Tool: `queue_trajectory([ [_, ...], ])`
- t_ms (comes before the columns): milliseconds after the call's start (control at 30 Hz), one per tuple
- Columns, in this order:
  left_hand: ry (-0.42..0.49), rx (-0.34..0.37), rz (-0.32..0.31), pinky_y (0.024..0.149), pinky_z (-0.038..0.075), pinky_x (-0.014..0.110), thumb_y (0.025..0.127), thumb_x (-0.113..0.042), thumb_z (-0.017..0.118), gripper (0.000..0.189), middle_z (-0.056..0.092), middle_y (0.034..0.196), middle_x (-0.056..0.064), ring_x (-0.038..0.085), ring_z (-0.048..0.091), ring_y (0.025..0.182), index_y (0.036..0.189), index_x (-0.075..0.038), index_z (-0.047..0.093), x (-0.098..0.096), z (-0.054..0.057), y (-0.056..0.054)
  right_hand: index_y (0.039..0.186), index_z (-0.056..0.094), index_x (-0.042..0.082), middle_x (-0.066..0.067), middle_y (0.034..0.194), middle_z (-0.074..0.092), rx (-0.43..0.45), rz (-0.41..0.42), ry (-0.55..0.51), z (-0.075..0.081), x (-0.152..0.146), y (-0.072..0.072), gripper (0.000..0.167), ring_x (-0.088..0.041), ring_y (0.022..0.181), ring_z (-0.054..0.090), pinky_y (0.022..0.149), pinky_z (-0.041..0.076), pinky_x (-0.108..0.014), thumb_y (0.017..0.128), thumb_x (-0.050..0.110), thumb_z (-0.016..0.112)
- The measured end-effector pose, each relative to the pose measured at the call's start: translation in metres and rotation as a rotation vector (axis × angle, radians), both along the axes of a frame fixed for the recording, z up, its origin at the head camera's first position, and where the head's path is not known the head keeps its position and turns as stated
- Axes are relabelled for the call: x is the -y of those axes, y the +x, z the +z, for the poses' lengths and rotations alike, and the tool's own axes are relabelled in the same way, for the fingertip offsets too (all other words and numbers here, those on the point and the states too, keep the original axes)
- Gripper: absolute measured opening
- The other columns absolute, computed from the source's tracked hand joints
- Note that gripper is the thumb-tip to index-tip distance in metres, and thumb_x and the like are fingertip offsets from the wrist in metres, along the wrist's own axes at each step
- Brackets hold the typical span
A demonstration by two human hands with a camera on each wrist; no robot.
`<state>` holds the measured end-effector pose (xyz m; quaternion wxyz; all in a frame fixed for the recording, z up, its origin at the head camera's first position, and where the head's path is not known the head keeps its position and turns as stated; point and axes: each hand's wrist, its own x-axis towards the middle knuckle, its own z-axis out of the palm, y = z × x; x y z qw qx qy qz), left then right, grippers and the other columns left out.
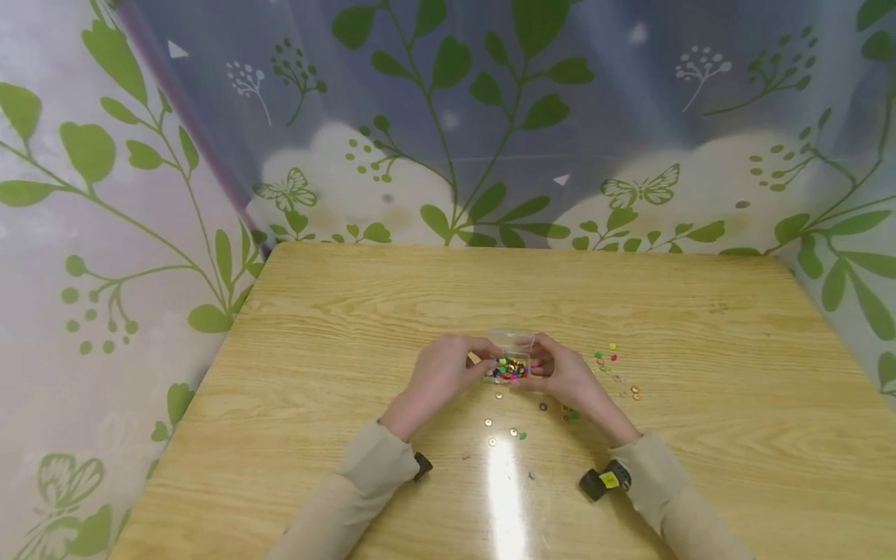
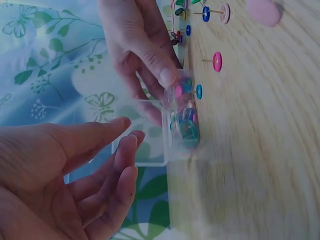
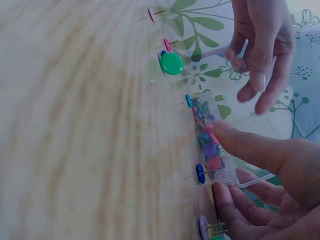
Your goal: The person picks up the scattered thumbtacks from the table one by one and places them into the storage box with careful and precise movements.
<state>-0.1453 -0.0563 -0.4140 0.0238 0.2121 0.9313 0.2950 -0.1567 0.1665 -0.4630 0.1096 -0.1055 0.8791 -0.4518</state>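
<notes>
A small clear plastic box (image 3: pixel 223 176) stands on the table with its hinged lid (image 1: pixel 511 340) raised at the back. Inside lie many colourful thumbtacks (image 1: pixel 509 369). My right hand (image 1: pixel 565 372) grips the box's right end, thumb on the front wall and fingers behind. At the opposite end hovers my left hand (image 1: pixel 442 372). Both wrist views show its thumb and fingers loosely bent, apart from the box, with nothing between them. A blue tack (image 3: pixel 200 173) and a teal tack (image 2: pixel 199 91) sit just in front of the box.
More thumbtacks lie loose on the wooden table (image 1: pixel 315 350), among them gold ones (image 1: pixel 635 393) right of my right hand and a green one (image 3: pixel 172 63) left of the box. A curtain (image 1: pixel 490 155) with leaf prints hangs behind the table's back edge.
</notes>
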Motion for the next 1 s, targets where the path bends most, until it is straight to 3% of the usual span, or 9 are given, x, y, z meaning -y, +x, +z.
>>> queue_trajectory([
  [100, -0.01, 0.001, 0.003, 0.058, 0.049, 0.021, 0.094, -0.021, 0.073, 0.013, 0.077, 0.099, -0.005, 0.008, 0.068, 0.073, 0.106, -0.022, 0.08, 0.007, 0.002, 0.004, 0.134, 0.057, 0.008, -0.014, 0.118, 0.067, -0.003, -0.004, 0.001, 0.001, 0.0, 0.0, 0.066, -0.024, 0.098, 0.066, 0.088, 0.057, -0.04, 0.078, 0.021, 0.089],
  [200, -0.03, -0.014, -0.031, 0.059, 0.05, 0.02, 0.094, -0.021, 0.073, 0.008, 0.077, 0.095, -0.007, 0.006, 0.067, 0.071, 0.099, -0.022, 0.08, 0.015, 0.004, 0.008, 0.134, 0.056, 0.008, -0.014, 0.119, 0.067, -0.004, -0.008, 0.006, 0.002, 0.0, 0.001, 0.066, -0.025, 0.099, 0.067, 0.089, 0.057, -0.041, 0.078, 0.021, 0.089],
  [300, -0.049, -0.002, -0.105, 0.061, 0.05, 0.02, 0.094, -0.02, 0.074, 0.006, 0.076, 0.091, -0.008, 0.004, 0.065, 0.069, 0.095, -0.022, 0.08, 0.022, 0.004, 0.015, 0.134, 0.056, 0.008, -0.014, 0.12, 0.067, 0.0, -0.005, 0.009, 0.002, 0.001, 0.0, 0.066, -0.025, 0.1, 0.066, 0.089, 0.056, -0.041, 0.078, 0.021, 0.089],
  [467, -0.065, 0.092, -0.258, 0.065, 0.05, 0.019, 0.094, -0.02, 0.074, 0.005, 0.074, 0.089, -0.01, 0.001, 0.06, 0.07, 0.095, -0.02, 0.078, 0.033, -0.001, 0.027, 0.134, 0.056, 0.009, -0.014, 0.119, 0.067, -0.004, -0.007, 0.019, 0.002, 0.001, 0.0, 0.065, -0.025, 0.101, 0.066, 0.09, 0.056, -0.042, 0.078, 0.022, 0.089],
  [533, -0.067, 0.12, -0.288, 0.067, 0.05, 0.018, 0.094, -0.02, 0.074, 0.004, 0.074, 0.089, -0.011, -0.001, 0.059, 0.071, 0.094, -0.02, 0.078, 0.036, -0.004, 0.032, 0.133, 0.057, 0.009, -0.014, 0.118, 0.067, -0.008, -0.008, 0.023, 0.002, 0.001, 0.001, 0.065, -0.026, 0.101, 0.066, 0.091, 0.056, -0.042, 0.078, 0.022, 0.089],
  [667, -0.063, 0.134, -0.304, 0.07, 0.051, 0.017, 0.092, -0.017, 0.075, 0.004, 0.072, 0.085, -0.013, -0.003, 0.058, 0.072, 0.091, -0.02, 0.077, 0.041, -0.009, 0.039, 0.133, 0.057, 0.009, -0.014, 0.118, 0.067, -0.006, -0.007, 0.021, 0.002, 0.002, 0.001, 0.065, -0.026, 0.101, 0.066, 0.091, 0.056, -0.042, 0.078, 0.022, 0.089],
  [900, -0.054, 0.251, -0.333, 0.07, 0.05, 0.017, 0.087, -0.019, 0.081, 0.008, 0.067, 0.077, -0.018, -0.005, 0.058, 0.069, 0.085, -0.023, 0.074, 0.043, -0.013, 0.048, 0.133, 0.057, 0.008, -0.014, 0.119, 0.067, -0.003, -0.004, 0.017, 0.0, 0.002, 0.001, 0.065, -0.025, 0.101, 0.065, 0.09, 0.056, -0.042, 0.078, 0.023, 0.089],
  [1000, -0.081, 0.27, -0.332, 0.069, 0.049, 0.017, 0.083, -0.021, 0.084, 0.012, 0.066, 0.077, -0.019, -0.005, 0.058, 0.069, 0.083, -0.024, 0.073, 0.042, -0.014, 0.05, 0.133, 0.057, 0.009, -0.013, 0.119, 0.067, -0.003, -0.008, 0.01, 0.0, 0.002, 0.001, 0.065, -0.025, 0.101, 0.065, 0.09, 0.056, -0.042, 0.078, 0.023, 0.089],
])
